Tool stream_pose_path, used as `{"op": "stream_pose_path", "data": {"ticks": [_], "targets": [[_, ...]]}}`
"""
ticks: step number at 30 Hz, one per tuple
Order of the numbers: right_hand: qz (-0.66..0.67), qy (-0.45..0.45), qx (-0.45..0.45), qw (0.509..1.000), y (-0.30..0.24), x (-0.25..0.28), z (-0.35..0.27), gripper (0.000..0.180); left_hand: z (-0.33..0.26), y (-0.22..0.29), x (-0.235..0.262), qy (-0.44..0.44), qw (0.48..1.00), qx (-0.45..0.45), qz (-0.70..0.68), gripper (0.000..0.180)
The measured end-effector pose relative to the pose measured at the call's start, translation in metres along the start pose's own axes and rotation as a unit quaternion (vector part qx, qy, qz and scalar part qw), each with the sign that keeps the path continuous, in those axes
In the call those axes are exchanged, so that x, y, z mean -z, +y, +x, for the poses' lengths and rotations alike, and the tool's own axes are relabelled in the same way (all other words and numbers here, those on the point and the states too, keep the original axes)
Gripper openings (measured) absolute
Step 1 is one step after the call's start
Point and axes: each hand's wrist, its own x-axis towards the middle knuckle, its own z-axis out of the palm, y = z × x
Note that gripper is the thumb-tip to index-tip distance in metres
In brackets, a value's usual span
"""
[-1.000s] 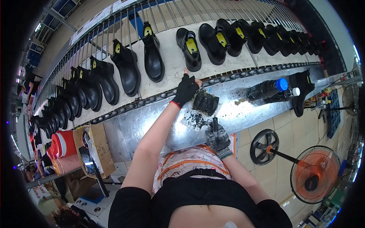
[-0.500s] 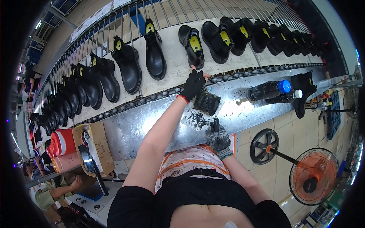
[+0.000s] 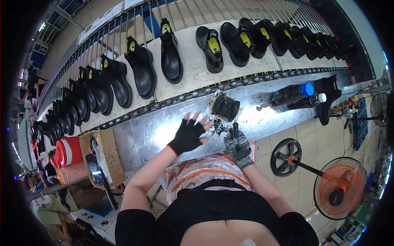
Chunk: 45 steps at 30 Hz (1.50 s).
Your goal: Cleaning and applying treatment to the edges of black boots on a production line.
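"Metal worktop (image 3: 141, 133), bright with glare, runs alongside a pale conveyor (image 3: 188, 53). What do we find in the right hand (image 3: 238, 148)?"

"We find a dark handle (image 3: 235, 130), gripped in closed grey-gloved fingers over the worktop's near edge. Its other end is hidden from us."

"And the left hand (image 3: 189, 135)?"

"We record a black fingerless glove, fingers spread apart, above the metal. We cannot tell whether it touches. Just beyond the fingertips lies a smeared sheet (image 3: 216, 128), with a blackened pad (image 3: 225, 108) at its far end."

"What do we note further out?"

"To the right, two dark bottles (image 3: 285, 96), one blue-capped and one white-capped, lie near a lone black boot (image 3: 326, 100). Across the conveyor we see a row of black boots (image 3: 171, 61) with yellow linings. Leftward, a cardboard box (image 3: 116, 166); on the right, an orange fan (image 3: 347, 182) over floor tiles (image 3: 283, 201)."
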Motion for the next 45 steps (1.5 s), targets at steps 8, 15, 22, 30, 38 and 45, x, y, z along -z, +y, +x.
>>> {"op": "stream_pose_path", "data": {"ticks": [8,15,22,30,38,45], "targets": [[-0.008,0.0,-0.022,1.0,-0.005,0.006,0.004,0.024,-0.002,-0.053,0.012,0.102,0.994,0.016,0.042,0.034],[0.123,-0.07,-0.103,0.985,0.029,-0.02,-0.019,0.032,0.095,-0.193,0.014,0.431,0.842,0.293,-0.141,0.034],[0.075,-0.032,-0.068,0.994,0.007,-0.006,-0.007,0.024,0.188,-0.19,0.045,0.217,0.819,0.523,-0.092,0.112],[0.071,-0.039,-0.116,0.99,0.025,-0.021,-0.013,0.03,0.142,-0.194,0.065,0.207,0.842,0.461,-0.189,0.09],[0.1,0.004,-0.123,0.987,0.04,-0.029,-0.012,0.026,-0.003,-0.088,0.059,0.23,0.642,0.381,-0.625,0.067],[0.3,-0.029,-0.246,0.921,-0.004,-0.001,0.005,0.029,-0.081,0.021,0.034,0.262,0.774,0.47,-0.333,0.083]]}}
